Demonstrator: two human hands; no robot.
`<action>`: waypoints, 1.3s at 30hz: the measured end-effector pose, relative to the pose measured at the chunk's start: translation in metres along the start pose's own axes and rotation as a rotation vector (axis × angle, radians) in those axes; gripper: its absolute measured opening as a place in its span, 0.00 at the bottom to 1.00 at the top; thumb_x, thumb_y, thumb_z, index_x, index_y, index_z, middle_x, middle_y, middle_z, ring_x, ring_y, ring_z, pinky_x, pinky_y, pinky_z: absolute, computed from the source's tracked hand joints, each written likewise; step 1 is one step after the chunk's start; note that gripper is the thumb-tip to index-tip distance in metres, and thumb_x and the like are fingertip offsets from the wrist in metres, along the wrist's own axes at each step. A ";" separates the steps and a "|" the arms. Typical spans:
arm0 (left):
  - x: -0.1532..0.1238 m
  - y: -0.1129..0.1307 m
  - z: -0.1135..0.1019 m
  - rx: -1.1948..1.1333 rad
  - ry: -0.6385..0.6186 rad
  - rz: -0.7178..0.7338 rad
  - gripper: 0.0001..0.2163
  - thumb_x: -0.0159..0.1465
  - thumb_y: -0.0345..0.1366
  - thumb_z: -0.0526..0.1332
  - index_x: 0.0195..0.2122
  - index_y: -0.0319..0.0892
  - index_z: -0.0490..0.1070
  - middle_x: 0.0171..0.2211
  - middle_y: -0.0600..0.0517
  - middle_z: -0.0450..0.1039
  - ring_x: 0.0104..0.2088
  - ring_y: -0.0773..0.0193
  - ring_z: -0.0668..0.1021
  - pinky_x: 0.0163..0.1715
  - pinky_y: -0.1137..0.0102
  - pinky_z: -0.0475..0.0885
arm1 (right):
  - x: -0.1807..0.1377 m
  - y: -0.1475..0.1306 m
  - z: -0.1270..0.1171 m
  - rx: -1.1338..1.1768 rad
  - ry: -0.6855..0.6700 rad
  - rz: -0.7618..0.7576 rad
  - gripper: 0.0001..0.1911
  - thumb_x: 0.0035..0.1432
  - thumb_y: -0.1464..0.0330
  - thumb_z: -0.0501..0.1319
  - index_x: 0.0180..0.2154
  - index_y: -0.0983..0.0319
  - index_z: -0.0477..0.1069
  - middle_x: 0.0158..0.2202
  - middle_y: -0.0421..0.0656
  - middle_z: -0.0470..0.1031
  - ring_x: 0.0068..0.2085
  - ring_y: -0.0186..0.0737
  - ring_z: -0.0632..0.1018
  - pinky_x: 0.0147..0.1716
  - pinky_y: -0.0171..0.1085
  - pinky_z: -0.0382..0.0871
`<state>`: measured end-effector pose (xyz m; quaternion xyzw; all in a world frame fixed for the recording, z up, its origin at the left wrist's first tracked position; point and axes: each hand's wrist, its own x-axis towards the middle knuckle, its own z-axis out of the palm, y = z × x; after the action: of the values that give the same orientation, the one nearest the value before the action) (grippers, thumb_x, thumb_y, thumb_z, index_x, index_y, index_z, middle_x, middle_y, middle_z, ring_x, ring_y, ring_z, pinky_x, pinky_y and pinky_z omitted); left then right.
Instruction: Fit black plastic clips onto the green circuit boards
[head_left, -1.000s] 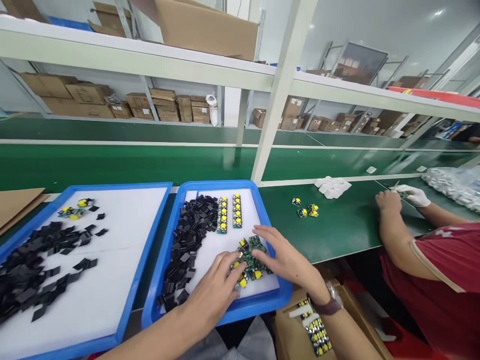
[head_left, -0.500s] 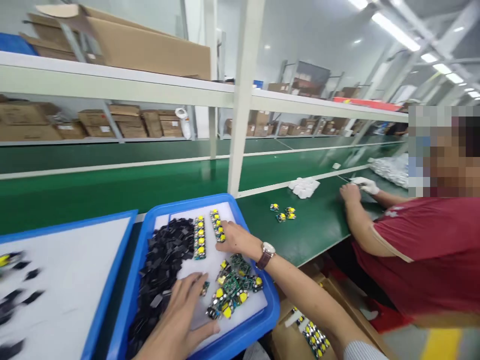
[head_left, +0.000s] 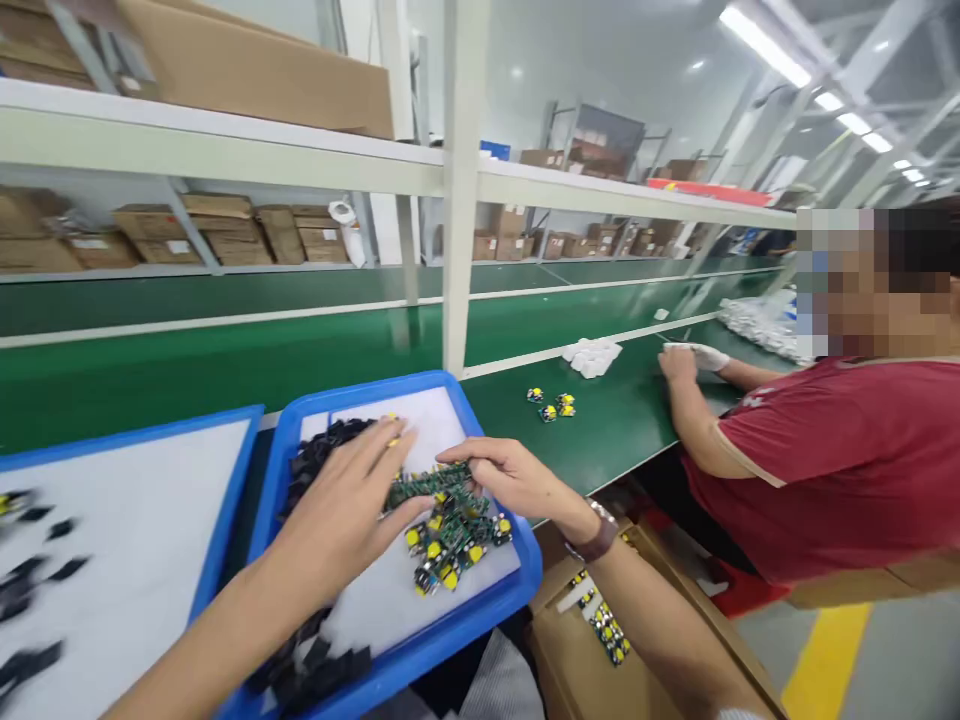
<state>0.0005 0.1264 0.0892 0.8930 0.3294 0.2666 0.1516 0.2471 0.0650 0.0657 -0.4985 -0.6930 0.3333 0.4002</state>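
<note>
Over a blue tray [head_left: 491,600] lined with white foam, both my hands hold one green strip of circuit boards [head_left: 429,486] between them. My left hand [head_left: 352,500] grips its left end, fingers curled over the strip. My right hand [head_left: 504,474], with a watch on the wrist, pinches the right end. Below the strip lies a loose heap of small green boards with yellow parts [head_left: 448,545]. A pile of black square pieces [head_left: 319,460] fills the tray's left side, partly hidden by my left arm.
A second blue tray [head_left: 225,500] with scattered black pieces sits to the left. Three small boards [head_left: 551,404] and white parts [head_left: 592,355] lie on the green bench. A person in a red shirt [head_left: 840,460] works at the right. An open carton [head_left: 600,640] holds board strips below.
My right hand has come back from the strips at the tray's far end with one strip, and my left hand has risen from the foam to take its other end. The view shifted right.
</note>
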 end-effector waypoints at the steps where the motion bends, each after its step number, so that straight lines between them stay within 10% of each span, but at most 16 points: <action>1: 0.003 0.007 -0.002 -0.088 -0.142 -0.060 0.23 0.62 0.53 0.68 0.53 0.45 0.78 0.52 0.40 0.81 0.60 0.36 0.77 0.60 0.49 0.70 | -0.006 -0.006 -0.002 0.029 -0.020 -0.065 0.23 0.66 0.75 0.52 0.54 0.58 0.80 0.48 0.42 0.84 0.38 0.36 0.82 0.41 0.36 0.78; 5: -0.002 0.024 0.008 -0.596 -0.597 -0.341 0.17 0.66 0.54 0.63 0.35 0.45 0.75 0.22 0.54 0.75 0.24 0.57 0.78 0.27 0.68 0.71 | -0.019 -0.011 -0.001 0.062 -0.056 -0.127 0.20 0.68 0.66 0.62 0.60 0.57 0.75 0.55 0.45 0.82 0.49 0.42 0.83 0.48 0.41 0.80; 12: -0.029 0.049 0.037 -1.154 -0.330 -0.726 0.16 0.62 0.50 0.69 0.36 0.43 0.71 0.27 0.56 0.70 0.27 0.65 0.71 0.30 0.70 0.68 | -0.024 0.018 0.043 -0.183 0.290 -0.268 0.13 0.71 0.69 0.60 0.54 0.58 0.78 0.51 0.48 0.83 0.51 0.45 0.83 0.55 0.45 0.78; 15: -0.037 0.048 0.040 -1.186 -0.283 -0.869 0.15 0.61 0.48 0.71 0.35 0.42 0.73 0.29 0.54 0.72 0.30 0.63 0.74 0.31 0.70 0.68 | -0.029 0.031 0.045 -0.280 0.230 -0.157 0.14 0.69 0.68 0.63 0.54 0.60 0.78 0.48 0.50 0.83 0.50 0.48 0.82 0.54 0.48 0.78; 19: -0.040 0.029 0.037 -1.147 -0.221 -0.837 0.18 0.62 0.52 0.70 0.39 0.39 0.80 0.29 0.52 0.74 0.32 0.63 0.75 0.35 0.70 0.71 | -0.035 0.040 0.032 -0.349 0.062 -0.078 0.14 0.64 0.71 0.69 0.51 0.60 0.80 0.46 0.48 0.84 0.51 0.52 0.80 0.56 0.54 0.75; 24: -0.039 0.023 0.033 -1.078 -0.389 -0.722 0.23 0.65 0.58 0.65 0.41 0.40 0.79 0.26 0.53 0.73 0.18 0.71 0.63 0.17 0.74 0.57 | -0.033 0.026 0.022 -0.184 0.005 -0.141 0.35 0.64 0.62 0.71 0.68 0.61 0.65 0.62 0.52 0.76 0.63 0.50 0.75 0.64 0.50 0.70; 27: -0.039 0.029 0.035 -1.048 -0.513 -0.697 0.23 0.65 0.58 0.65 0.36 0.39 0.78 0.18 0.57 0.65 0.14 0.74 0.57 0.15 0.74 0.51 | -0.029 0.017 0.032 -0.022 -0.123 -0.260 0.21 0.70 0.63 0.65 0.62 0.57 0.72 0.55 0.46 0.82 0.54 0.41 0.82 0.56 0.40 0.77; 33: -0.039 0.027 0.061 -0.994 -0.113 -0.822 0.29 0.60 0.63 0.65 0.46 0.40 0.76 0.18 0.60 0.63 0.16 0.69 0.62 0.15 0.74 0.60 | -0.026 0.031 0.070 -0.183 0.240 -0.360 0.11 0.72 0.68 0.62 0.51 0.62 0.79 0.45 0.49 0.86 0.45 0.44 0.84 0.50 0.42 0.77; 39: -0.050 -0.002 0.074 -0.648 -0.127 -0.620 0.27 0.62 0.60 0.65 0.51 0.43 0.79 0.21 0.54 0.76 0.19 0.60 0.75 0.20 0.70 0.71 | -0.026 0.035 0.061 -0.081 0.205 -0.197 0.10 0.68 0.66 0.67 0.49 0.60 0.82 0.43 0.46 0.87 0.44 0.44 0.86 0.48 0.40 0.79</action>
<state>0.0104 0.0875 0.0091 0.6733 0.4708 0.2425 0.5161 0.2124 0.0462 0.0017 -0.4752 -0.7070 0.2114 0.4791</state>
